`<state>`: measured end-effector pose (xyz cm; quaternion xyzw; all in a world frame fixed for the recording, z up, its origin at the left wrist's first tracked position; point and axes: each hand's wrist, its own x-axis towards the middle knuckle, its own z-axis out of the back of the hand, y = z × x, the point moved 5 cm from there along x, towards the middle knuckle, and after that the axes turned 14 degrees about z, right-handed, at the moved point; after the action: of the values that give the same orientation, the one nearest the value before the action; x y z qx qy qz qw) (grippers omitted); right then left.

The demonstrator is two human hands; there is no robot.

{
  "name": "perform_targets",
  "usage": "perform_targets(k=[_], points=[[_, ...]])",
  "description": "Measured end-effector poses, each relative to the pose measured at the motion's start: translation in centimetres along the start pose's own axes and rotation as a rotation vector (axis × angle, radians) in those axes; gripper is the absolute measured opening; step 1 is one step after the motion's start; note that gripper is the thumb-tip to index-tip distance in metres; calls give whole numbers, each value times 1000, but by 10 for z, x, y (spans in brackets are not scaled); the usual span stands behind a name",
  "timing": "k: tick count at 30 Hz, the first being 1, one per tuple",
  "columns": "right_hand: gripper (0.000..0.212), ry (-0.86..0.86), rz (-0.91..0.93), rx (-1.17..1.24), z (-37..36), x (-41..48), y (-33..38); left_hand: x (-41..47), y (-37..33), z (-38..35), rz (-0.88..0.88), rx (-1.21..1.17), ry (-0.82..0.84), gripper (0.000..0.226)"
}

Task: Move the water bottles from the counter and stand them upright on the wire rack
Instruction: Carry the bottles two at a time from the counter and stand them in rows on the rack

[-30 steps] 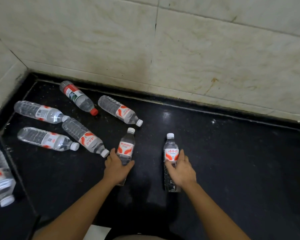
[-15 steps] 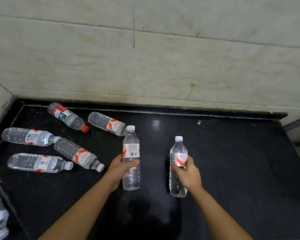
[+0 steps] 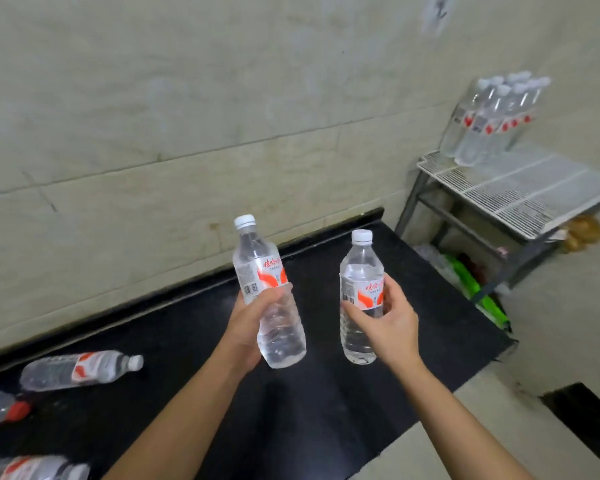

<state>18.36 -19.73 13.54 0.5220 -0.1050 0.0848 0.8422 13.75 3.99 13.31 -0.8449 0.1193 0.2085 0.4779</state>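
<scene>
A black counter (image 3: pixel 343 403) fills the lower centre of the frame. At right stands the wire rack (image 3: pixel 520 188), with a cluster of upright water bottles (image 3: pixel 489 119) on its far corner, blurred, perhaps six. The left hand (image 3: pixel 246 327) wraps a clear, full bottle (image 3: pixel 267 292), cap up, tilted slightly left. The right hand (image 3: pixel 388 323) clasps a second bottle (image 3: pixel 361 296), upright. Both are held above the counter. Three bottles lie on their sides at lower left (image 3: pixel 80 370), two cut off by the frame's edge.

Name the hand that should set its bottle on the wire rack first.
Right. The right hand holds its bottle upright and nearer the wire rack; the left hand's bottle is tilted and farther away.
</scene>
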Motion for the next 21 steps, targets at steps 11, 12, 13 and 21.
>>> perform_targets(k=[11,12,13,21], points=[[56,-235,-16,73,258,58,-115,66,84,-289,26,101,124,57],[54,-260,-11,71,283,65,-124,73,90,-317,12,97,123,54],[53,-280,-1,66,308,72,-131,80,94,-344,-18,102,124,46],[67,-404,80,-26,454,156,-160,129,64,-505,-306,370,101,66]])
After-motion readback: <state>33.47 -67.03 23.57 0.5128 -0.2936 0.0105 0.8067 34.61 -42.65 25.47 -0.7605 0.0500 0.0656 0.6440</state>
